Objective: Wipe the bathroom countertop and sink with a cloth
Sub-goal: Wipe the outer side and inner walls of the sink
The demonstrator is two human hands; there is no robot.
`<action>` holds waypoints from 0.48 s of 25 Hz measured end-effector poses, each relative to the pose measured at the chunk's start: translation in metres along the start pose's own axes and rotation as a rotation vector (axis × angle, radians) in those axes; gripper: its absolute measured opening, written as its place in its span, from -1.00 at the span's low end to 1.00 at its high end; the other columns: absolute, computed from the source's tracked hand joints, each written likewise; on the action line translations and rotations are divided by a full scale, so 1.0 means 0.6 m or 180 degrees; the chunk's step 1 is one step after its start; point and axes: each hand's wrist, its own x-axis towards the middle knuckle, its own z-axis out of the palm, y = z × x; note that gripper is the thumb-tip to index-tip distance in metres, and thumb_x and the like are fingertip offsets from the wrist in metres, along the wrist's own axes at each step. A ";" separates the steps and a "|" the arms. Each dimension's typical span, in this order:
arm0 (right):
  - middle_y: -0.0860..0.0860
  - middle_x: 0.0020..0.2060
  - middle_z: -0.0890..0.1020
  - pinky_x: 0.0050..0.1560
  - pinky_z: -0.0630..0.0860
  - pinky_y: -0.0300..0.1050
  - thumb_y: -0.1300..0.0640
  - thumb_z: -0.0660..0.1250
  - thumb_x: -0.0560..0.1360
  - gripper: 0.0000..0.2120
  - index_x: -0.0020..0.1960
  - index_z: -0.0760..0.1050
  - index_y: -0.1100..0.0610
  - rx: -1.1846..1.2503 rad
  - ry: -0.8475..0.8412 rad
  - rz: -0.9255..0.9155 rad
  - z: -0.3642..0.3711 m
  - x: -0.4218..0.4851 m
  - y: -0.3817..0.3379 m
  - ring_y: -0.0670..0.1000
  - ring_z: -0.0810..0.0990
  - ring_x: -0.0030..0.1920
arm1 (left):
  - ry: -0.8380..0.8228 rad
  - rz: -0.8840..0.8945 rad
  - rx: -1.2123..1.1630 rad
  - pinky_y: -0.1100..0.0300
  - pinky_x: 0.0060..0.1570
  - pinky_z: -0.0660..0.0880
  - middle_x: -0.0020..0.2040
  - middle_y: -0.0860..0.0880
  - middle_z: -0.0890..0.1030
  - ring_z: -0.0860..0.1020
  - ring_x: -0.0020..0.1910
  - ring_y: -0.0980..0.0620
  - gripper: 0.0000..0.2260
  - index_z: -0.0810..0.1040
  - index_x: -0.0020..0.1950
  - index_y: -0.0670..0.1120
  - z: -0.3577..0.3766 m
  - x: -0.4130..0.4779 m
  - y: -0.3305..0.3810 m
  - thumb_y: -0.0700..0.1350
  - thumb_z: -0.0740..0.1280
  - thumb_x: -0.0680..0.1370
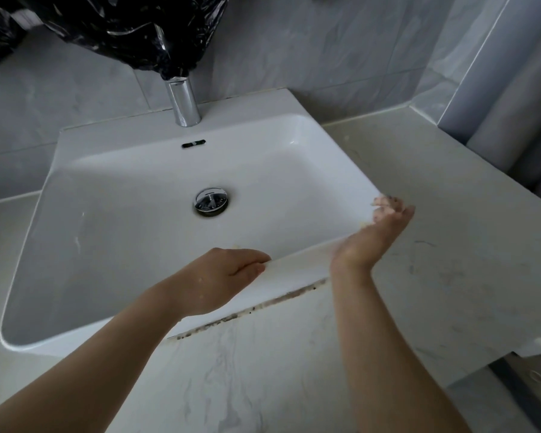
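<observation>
A white rectangular sink (pixel 132 232) sits on a pale marbled countertop (pixel 450 245). My left hand (pixel 219 278) lies over the sink's front rim, its fingers curled along the edge. My right hand (pixel 372 235) is at the sink's front right corner, palm turned up and fingers spread, with crumbs of dirt stuck to the fingertips. Neither hand holds a cloth, and no cloth is in view. A dark line of grime (pixel 256 306) runs along the joint where the sink's front wall meets the countertop.
A chrome tap (pixel 183 101) stands behind the basin, its top wrapped in black plastic (pixel 122 26). A chrome drain (pixel 211 201) sits in the basin floor. Grey tiled walls close the back and right. The countertop ends at the right (pixel 512 348).
</observation>
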 end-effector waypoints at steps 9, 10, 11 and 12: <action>0.08 0.36 0.32 0.24 0.35 -0.13 0.01 -0.03 0.53 -0.44 0.48 0.16 0.20 -0.0566 0.0192 -0.0177 0.001 -0.051 0.014 -0.16 0.52 0.12 | 0.0164 0.0151 0.0088 0.45 0.04 0.32 0.10 0.09 0.61 0.50 0.08 0.13 -0.76 0.53 0.18 0.09 0.001 -0.004 0.000 -0.02 0.11 0.62; 0.11 0.40 0.31 0.21 0.36 -0.19 0.03 -0.03 0.54 -0.45 0.49 0.14 0.21 -0.0456 0.0158 -0.0083 0.000 -0.042 0.014 -0.23 0.54 0.07 | 0.0192 0.0160 0.0110 0.48 0.01 0.32 0.11 0.06 0.61 0.50 0.08 0.11 -0.75 0.53 0.19 0.07 0.003 -0.004 0.000 -0.02 0.11 0.62; 0.14 0.45 0.25 0.27 0.33 -0.21 0.06 -0.04 0.55 -0.46 0.50 0.10 0.22 -0.0516 0.0156 -0.0038 0.000 -0.061 -0.001 -0.19 0.52 0.15 | 0.0219 0.0163 0.0136 0.51 -0.01 0.30 0.11 0.05 0.61 0.50 0.09 0.10 -0.74 0.53 0.20 0.05 0.003 -0.004 0.002 -0.02 0.11 0.62; 0.16 0.48 0.18 0.38 0.23 -0.19 0.08 -0.03 0.55 -0.44 0.51 0.05 0.25 -0.0719 0.0110 -0.0008 0.002 -0.093 -0.008 -0.08 0.42 0.32 | 0.0241 0.0156 0.0156 0.53 -0.02 0.29 0.12 0.06 0.61 0.50 0.10 0.11 -0.74 0.53 0.21 0.04 0.003 -0.003 0.003 -0.03 0.12 0.62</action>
